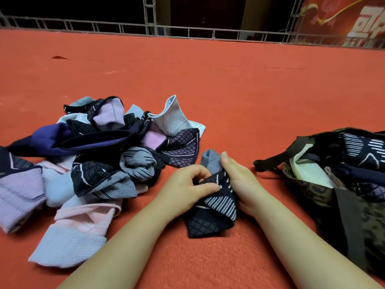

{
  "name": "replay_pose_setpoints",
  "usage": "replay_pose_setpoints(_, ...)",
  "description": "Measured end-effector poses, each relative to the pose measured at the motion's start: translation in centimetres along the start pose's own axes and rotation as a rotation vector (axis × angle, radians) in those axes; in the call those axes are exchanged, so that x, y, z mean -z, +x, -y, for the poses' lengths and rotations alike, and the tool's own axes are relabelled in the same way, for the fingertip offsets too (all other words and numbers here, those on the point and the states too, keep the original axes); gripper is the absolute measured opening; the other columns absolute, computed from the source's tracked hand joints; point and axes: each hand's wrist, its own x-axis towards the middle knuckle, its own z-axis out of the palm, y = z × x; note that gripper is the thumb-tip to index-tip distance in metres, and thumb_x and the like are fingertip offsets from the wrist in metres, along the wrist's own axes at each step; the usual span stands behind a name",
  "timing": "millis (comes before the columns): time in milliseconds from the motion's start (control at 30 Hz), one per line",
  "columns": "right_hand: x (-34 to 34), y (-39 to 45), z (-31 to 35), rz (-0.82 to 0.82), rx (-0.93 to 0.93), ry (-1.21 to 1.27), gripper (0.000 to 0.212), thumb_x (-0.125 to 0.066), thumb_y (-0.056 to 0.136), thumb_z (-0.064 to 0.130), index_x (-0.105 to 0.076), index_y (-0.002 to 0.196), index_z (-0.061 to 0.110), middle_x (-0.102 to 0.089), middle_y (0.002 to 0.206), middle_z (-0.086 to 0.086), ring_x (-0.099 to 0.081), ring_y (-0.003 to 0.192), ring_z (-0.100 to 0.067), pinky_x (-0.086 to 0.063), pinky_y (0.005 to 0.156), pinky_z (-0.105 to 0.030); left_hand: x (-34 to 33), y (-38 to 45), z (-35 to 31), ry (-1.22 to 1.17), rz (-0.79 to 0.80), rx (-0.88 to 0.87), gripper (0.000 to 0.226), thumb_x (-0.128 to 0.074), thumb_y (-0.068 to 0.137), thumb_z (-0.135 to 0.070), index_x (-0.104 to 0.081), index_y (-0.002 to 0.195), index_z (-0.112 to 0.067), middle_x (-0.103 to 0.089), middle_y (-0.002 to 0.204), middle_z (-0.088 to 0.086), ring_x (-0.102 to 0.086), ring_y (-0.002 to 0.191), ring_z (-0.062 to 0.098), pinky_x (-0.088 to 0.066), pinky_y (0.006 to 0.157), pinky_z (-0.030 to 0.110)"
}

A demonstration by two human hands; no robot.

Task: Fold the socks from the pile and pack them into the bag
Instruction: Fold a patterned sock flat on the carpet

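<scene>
Both hands [210, 184] pinch our dark navy white-striped knit sock [214, 207]; we should square its edges before folding toward twelve o'clock.

I am taking the sock [210, 207] between my hands as the landmark; it is lying on the carpet [208, 90]. My left hand [187, 189] is pinching its left side and my right hand [239, 182] is gripping its right side. The sock pile [93, 159] is sitting to its left. The bag [333, 197] is lying to its right, with folded socks [362, 151] resting inside. A railing [187, 32] is running far behind it.
</scene>
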Motion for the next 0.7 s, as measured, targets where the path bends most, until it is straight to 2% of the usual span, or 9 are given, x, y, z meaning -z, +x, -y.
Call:
replay_pose_setpoints(100, 0.9, -0.2, 0.6, 0.106, 0.023, 0.009, 0.056, -0.052, 0.075, 0.050, -0.062, 0.104, 0.004, -0.071, 0.084, -0.011, -0.067, 0.072, -0.020, -0.055, 0.072, -0.034, 0.2, -0.3, -0.7, -0.393, 0.048, 0.174, 0.024, -0.064, 0.086, -0.012, -0.052, 0.068, -0.021, -0.054, 0.059, -0.006, -0.048, 0.049, 0.006, -0.036, 0.043, 0.018)
replay_pose_setpoints(167, 1.6, -0.3, 0.9, 0.194, 0.048, 0.026, 0.053, -0.059, 0.076, 0.052, -0.062, 0.102, 0.006, -0.072, 0.081, -0.007, -0.068, 0.069, -0.016, -0.056, 0.066, -0.028, 0.7, -0.1, -0.8, -0.686, -0.007, 0.186, 0.018, -0.064, 0.084, -0.017, -0.052, 0.070, -0.020, -0.055, 0.065, 0.001, -0.050, 0.057, 0.012, -0.041, 0.050, 0.024)
replay_pose_setpoints(267, 1.8, -0.4, 1.2, 0.294, 0.083, -0.004, 0.078, -0.078, 0.062, 0.058, -0.059, 0.111, 0.001, -0.070, 0.093, -0.009, -0.067, 0.079, -0.017, -0.056, 0.071, -0.026, 1.0, 0.2, -0.9, -0.901, -0.088, 0.175, 0.015, -0.055, 0.079, -0.025, -0.053, 0.085, -0.011, -0.060, 0.082, 0.009, -0.054, 0.075, 0.020, -0.045, 0.070, 0.032)
replay_pose_setpoints(367, 2.0, -0.3, 1.3, 0.286, 0.058, 0.011, 0.093, -0.081, 0.058, 0.058, -0.053, 0.118, -0.007, -0.064, 0.102, -0.017, -0.063, 0.086, -0.024, -0.053, 0.074, -0.031, 1.4, 0.2, -1.0, -0.914, -0.130, 0.158, 0.014, -0.053, 0.083, -0.023, -0.058, 0.081, -0.010, -0.067, 0.074, 0.005, -0.060, 0.068, 0.016, -0.050, 0.064, 0.030)
replay_pose_setpoints(433, 2.3, -0.3, 1.3, 0.270, 0.049, 0.022, 0.070, -0.079, 0.063, 0.054, -0.062, 0.105, 0.000, -0.066, 0.097, -0.017, -0.064, 0.081, -0.024, -0.054, 0.072, -0.032, 1.9, -0.2, -1.2, -0.654, -0.048, 0.104, 0.017, -0.062, 0.079, -0.026, -0.061, 0.065, -0.017, -0.059, 0.057, -0.007, -0.053, 0.052, 0.006, -0.044, 0.049, 0.019)
replay_pose_setpoints(500, 2.2, -0.5, 1.3, 0.271, 0.029, 0.006, 0.038, -0.071, 0.077, 0.043, -0.066, 0.088, 0.008, -0.070, 0.084, -0.012, -0.066, 0.069, -0.018, -0.056, 0.064, -0.027, 1.9, -0.5, -1.1, -0.377, 0.101, 0.067, 0.021, -0.066, 0.070, -0.035, -0.059, 0.059, -0.019, -0.052, 0.055, -0.009, -0.045, 0.052, 0.005, -0.036, 0.048, 0.018)
replay_pose_setpoints(533, 2.1, -0.7, 1.4, 0.278, 0.013, 0.008, 0.030, -0.068, 0.081, 0.038, -0.066, 0.083, 0.009, -0.071, 0.079, -0.011, -0.066, 0.065, -0.016, -0.055, 0.060, -0.025, 1.7, -0.7, -1.1, -0.315, 0.138, 0.080, 0.023, -0.067, 0.066, -0.038, -0.056, 0.058, -0.019, -0.051, 0.055, -0.008, -0.043, 0.052, 0.005, -0.035, 0.048, 0.019)
replay_pose_setpoints(633, 1.7, -1.0, 1.5, 0.320, -0.006, 0.065, 0.042, -0.079, 0.067, 0.047, -0.073, 0.084, 0.009, -0.072, 0.081, -0.013, -0.069, 0.068, -0.019, -0.057, 0.062, -0.028, 0.9, -0.7, -1.3, -0.289, 0.026, 0.089, 0.026, -0.070, 0.073, -0.032, -0.052, 0.060, -0.019, -0.051, 0.054, -0.006, -0.043, 0.050, 0.005, -0.035, 0.048, 0.019)
replay_pose_setpoints(700, 1.6, -0.9, 1.7, 0.326, 0.000, 0.153, 0.059, -0.087, 0.048, 0.054, -0.076, 0.087, 0.011, -0.073, 0.088, -0.015, -0.071, 0.074, -0.022, -0.059, 0.066, -0.031, 0.7, -0.2, -1.2, -0.496, -0.137, 0.103, 0.017, -0.068, 0.079, -0.024, -0.060, 0.069, -0.013, -0.061, 0.064, 0.002, -0.054, 0.060, 0.011, -0.045, 0.060, 0.025)
